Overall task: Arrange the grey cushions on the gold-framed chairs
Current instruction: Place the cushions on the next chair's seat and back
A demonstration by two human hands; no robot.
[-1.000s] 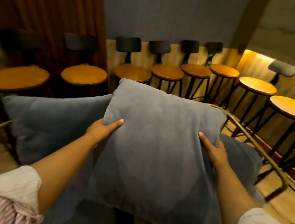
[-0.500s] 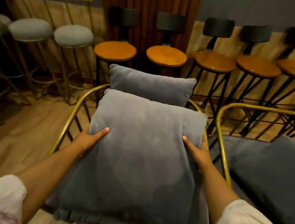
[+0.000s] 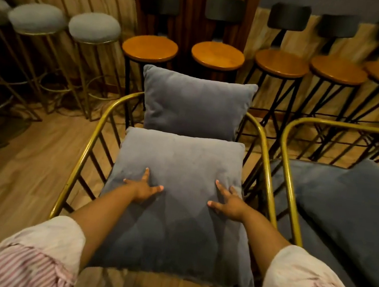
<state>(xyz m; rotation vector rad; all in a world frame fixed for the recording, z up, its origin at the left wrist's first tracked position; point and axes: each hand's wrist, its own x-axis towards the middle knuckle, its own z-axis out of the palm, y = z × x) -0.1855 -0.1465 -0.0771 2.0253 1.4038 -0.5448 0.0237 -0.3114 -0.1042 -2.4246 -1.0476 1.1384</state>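
Both hands, left hand (image 3: 143, 188) and right hand (image 3: 228, 202), now press flat, grip open, on the seat cushion (image 3: 180, 166) just lowered onto the gold-framed chair (image 3: 91, 144); placement looks done.

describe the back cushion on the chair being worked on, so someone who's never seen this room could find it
Find the gold-framed chair at centre, the one whose seat cushion has the left hand and right hand flat on it. The back cushion stands upright at that chair's far end, in front of two wooden stools. The other grey cushions all lie down; this one alone stands.
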